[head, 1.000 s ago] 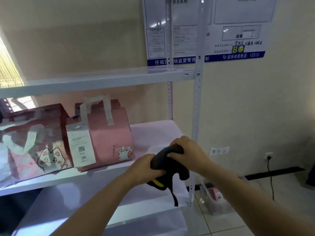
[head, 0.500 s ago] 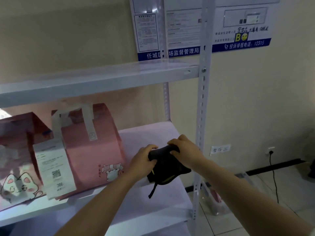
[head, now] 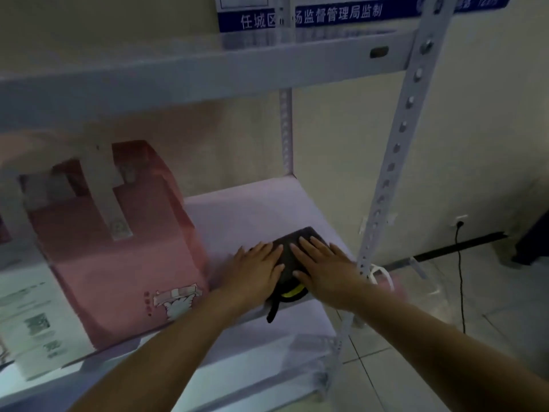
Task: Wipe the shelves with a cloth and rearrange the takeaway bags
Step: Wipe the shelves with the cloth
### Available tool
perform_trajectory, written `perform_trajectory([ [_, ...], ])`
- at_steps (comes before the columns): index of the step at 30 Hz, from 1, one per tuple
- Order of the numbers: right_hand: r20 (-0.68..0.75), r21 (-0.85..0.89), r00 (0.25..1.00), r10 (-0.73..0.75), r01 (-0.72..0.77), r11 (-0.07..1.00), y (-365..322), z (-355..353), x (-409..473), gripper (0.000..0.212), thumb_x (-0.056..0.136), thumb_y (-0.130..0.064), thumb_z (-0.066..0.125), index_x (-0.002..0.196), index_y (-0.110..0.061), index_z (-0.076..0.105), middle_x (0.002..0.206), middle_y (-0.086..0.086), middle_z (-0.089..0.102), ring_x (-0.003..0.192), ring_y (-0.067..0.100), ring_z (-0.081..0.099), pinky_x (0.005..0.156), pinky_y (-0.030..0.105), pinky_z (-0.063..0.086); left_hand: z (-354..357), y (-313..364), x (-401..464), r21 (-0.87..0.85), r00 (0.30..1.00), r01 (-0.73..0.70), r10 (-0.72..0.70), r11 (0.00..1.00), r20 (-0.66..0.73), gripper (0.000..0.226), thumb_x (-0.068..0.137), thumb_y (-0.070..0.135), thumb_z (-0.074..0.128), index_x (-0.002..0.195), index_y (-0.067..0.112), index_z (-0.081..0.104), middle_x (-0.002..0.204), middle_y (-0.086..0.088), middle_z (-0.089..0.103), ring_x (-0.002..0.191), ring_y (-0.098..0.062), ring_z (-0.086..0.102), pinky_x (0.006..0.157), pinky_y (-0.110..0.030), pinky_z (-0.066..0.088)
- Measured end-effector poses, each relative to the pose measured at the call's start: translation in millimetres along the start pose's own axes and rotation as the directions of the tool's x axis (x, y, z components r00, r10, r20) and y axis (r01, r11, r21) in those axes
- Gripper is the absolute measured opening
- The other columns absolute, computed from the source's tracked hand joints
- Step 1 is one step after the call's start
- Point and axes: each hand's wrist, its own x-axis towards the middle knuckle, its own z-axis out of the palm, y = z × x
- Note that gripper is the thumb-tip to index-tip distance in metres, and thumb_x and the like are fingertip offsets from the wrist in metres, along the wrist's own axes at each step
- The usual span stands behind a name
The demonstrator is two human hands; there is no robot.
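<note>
On the middle shelf [head: 255, 209], right end: dark cloth [head: 292, 248] under two flat hands.

Left hand [head: 255, 270] and right hand [head: 322, 267] lie side by side, fingers straight, pressing the cloth; neither has a grip closed on it. Pink takeaway bag [head: 124, 263] stands upright just left, receipt [head: 32, 319] at its front.

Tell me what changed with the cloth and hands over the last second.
The bunched dark cloth, gripped in the air earlier, now lies flattened on the white middle shelf; left hand and right hand press it flat-fingered. The pink paper takeaway bag stayed put.
</note>
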Motion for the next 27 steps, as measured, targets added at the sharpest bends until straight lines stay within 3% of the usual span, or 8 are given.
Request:
perform_trajectory([
  [4, -0.004, 0.002, 1.0, 0.029, -0.029, 1.0, -1, 2, 5, 0.096, 0.07, -0.076, -0.016, 0.152, -0.03, 0.004, 0.161, -0.001, 0.004, 0.148, 0.019, 0.001, 0.118, 0.042, 0.008, -5, -5, 9, 0.071, 0.989, -0.011, 0.0, 0.997, 0.145, 0.05, 0.104, 0.038, 0.014, 0.153, 0.029, 0.006, 0.161, 0.007, 0.007, 0.148, -0.015, 0.005, 0.118, -0.049, 0.003],
  [7, -0.002, -0.024, 0.999, 0.035, -0.035, 0.999, -1, 4, 2, 0.087, 0.075, -0.069, -0.012, 0.152, -0.031, 0.003, 0.161, -0.002, 0.004, 0.148, 0.019, 0.002, 0.118, 0.043, 0.006, -10, -4, 9, 0.119, 0.986, -0.025, 0.005, 0.993, 0.166, 0.05, 0.104, 0.036, 0.014, 0.153, 0.029, 0.004, 0.161, 0.006, 0.005, 0.148, -0.016, 0.003, 0.117, -0.051, 0.0],
  [10, 0.023, -0.02, 0.999, 0.042, -0.042, 0.999, -3, 0, -4, 0.063, 0.097, -0.058, 0.012, 0.153, -0.031, 0.003, 0.161, -0.004, 0.001, 0.148, 0.017, -0.001, 0.118, 0.046, 0.0, -12, 4, 2, 0.15, 0.992, 0.001, -0.02, 0.989, 0.122, 0.049, 0.104, 0.034, 0.015, 0.153, 0.028, 0.007, 0.161, 0.003, 0.008, 0.148, -0.018, 0.005, 0.116, -0.051, 0.0],
  [13, 0.02, 0.027, 0.999, 0.036, -0.036, 0.999, -6, -10, -11, 0.057, 0.101, -0.049, 0.022, 0.152, -0.028, 0.011, 0.161, -0.002, 0.005, 0.148, 0.018, 0.001, 0.118, 0.047, 0.0, -12, 10, -7, 0.062, 0.996, 0.051, -0.055, 0.997, 0.069, 0.047, 0.104, 0.029, 0.022, 0.151, 0.024, 0.02, 0.159, -0.001, 0.019, 0.146, -0.021, 0.013, 0.117, -0.049, 0.006],
  [16, -0.013, 0.091, 1.0, 0.012, -0.011, 0.996, -11, -15, -25, 0.055, 0.1, -0.049, 0.026, 0.151, -0.028, 0.02, 0.16, 0.0, 0.014, 0.147, 0.02, 0.007, 0.119, 0.045, 0.007, -17, 18, -31, -0.101, 1.0, 0.018, -0.02, 0.995, -0.022, 0.039, 0.101, 0.021, 0.034, 0.139, 0.017, 0.043, 0.144, -0.007, 0.045, 0.129, -0.025, 0.04, 0.107, -0.039, 0.032],
  [18, -0.017, 0.157, 1.0, -0.009, 0.012, 0.988, -19, -17, -40, 0.055, 0.1, -0.05, 0.028, 0.15, -0.03, 0.022, 0.159, 0.0, 0.017, 0.147, 0.02, 0.01, 0.119, 0.046, 0.011, -23, 26, -54, -0.207, 0.999, 0.008, -0.018, 0.978, -0.045, 0.037, 0.101, 0.019, 0.037, 0.136, 0.013, 0.048, 0.136, -0.009, 0.052, 0.119, -0.026, 0.048, 0.097, -0.036, 0.041],
  [21, -0.035, 0.248, 0.998, -0.044, 0.051, 0.967, -35, -22, -64, 0.054, 0.1, -0.047, 0.032, 0.15, -0.028, 0.024, 0.158, 0.001, 0.021, 0.146, 0.023, 0.016, 0.118, 0.043, 0.015, -34, 34, -92, -0.255, 0.993, 0.032, -0.059, 0.966, -0.099, 0.043, 0.101, 0.021, 0.039, 0.143, 0.017, 0.04, 0.141, -0.006, 0.048, 0.126, -0.025, 0.042, 0.1, -0.037, 0.04],
  [27, -0.094, 0.374, 0.983, -0.158, 0.182, 0.909, -83, -43, -91, 0.052, 0.1, -0.032, 0.044, 0.148, -0.018, 0.031, 0.15, 0.006, 0.038, 0.137, 0.023, 0.035, 0.108, 0.028, 0.026, -54, 21, -168, -0.273, 0.961, 0.106, -0.168, 0.956, -0.218, 0.046, 0.096, 0.024, 0.049, 0.142, 0.025, 0.042, 0.143, 0.002, 0.048, 0.131, -0.022, 0.04, 0.106, -0.033, 0.033],
])
